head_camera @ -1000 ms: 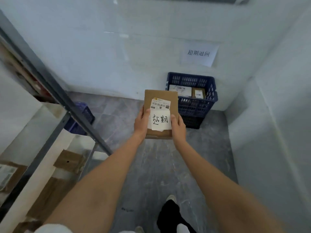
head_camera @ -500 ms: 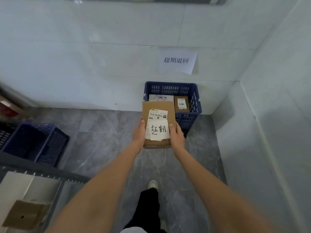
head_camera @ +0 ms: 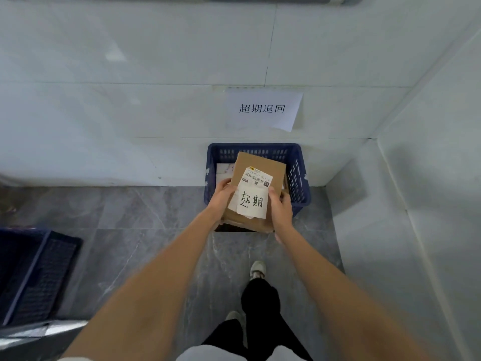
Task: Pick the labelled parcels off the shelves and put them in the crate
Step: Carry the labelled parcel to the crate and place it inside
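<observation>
I hold a flat brown cardboard parcel (head_camera: 260, 165) with a barcode sticker and a white handwritten label, tilted over the open top of a blue plastic crate (head_camera: 299, 175) that stands on the floor against the white wall. My left hand (head_camera: 221, 198) grips the parcel's left edge. My right hand (head_camera: 281, 207) grips its right edge. A white parcel inside the crate (head_camera: 223, 169) shows at the left, and the rest of the crate's inside is hidden behind the held parcel.
A paper sign (head_camera: 263, 109) with printed characters is taped to the wall above the crate. A second blue crate (head_camera: 36, 272) lies on the grey tiled floor at lower left. A white wall (head_camera: 429, 204) closes the right side. My legs and shoes (head_camera: 257, 269) are below.
I have stepped closer to the crate. The parcel has moved forward from in front of the crate to over its opening, and the shelf frame has dropped out of view at left.
</observation>
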